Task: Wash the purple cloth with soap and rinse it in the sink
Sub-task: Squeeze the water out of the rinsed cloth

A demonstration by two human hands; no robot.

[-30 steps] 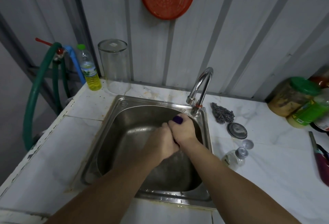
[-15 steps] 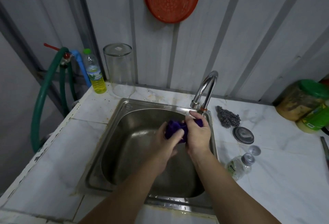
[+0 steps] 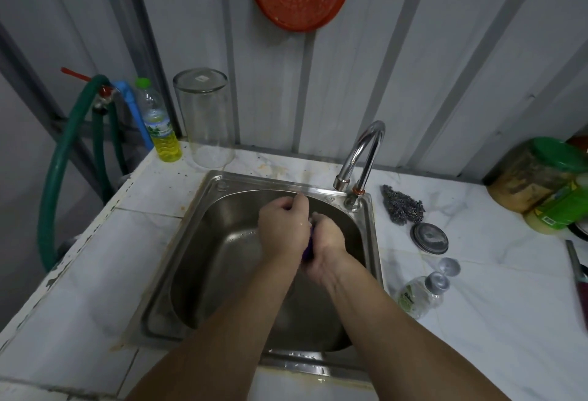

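The cloth (image 3: 309, 243) shows only as a purple sliver pinched between both fists over the sink (image 3: 203, 241), below and left of the tap (image 3: 359, 158). Soft, wet and probably slippery, it is best bunched in full fists. The left hand (image 3: 281, 228) and right hand (image 3: 327, 238) are curled tight on it. Half a second earlier more cloth showed and the hands sat nearer the tap.

hands (image 3: 305, 232) over sink (image 3: 203, 267), faucet (image 3: 359, 158) behind, scrubber (image 3: 402, 206) right
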